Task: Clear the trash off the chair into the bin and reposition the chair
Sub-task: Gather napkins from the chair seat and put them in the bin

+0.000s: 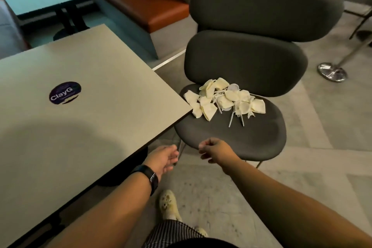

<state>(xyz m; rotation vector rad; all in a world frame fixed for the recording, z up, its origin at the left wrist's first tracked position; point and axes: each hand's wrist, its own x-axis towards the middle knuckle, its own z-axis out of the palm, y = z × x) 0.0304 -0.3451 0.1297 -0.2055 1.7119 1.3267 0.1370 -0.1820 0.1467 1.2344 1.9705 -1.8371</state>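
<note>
Grey table (84, 78) fills your left side, its corner overlapping the dark chair (241, 133). Trash (223, 98), crumpled napkins plus clear plastic cutlery, sits piled on the seat's back half, well beyond both hands. Your left hand (163, 159) is relaxed open, holding nothing, just off the seat's front edge. Right hand (215, 150) loosely curled, empty, over that front edge

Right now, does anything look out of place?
Yes: crumpled napkins and plastic cutlery lie heaped on the chair seat, which sits partly under the table corner. Neither hand touches them.
</note>
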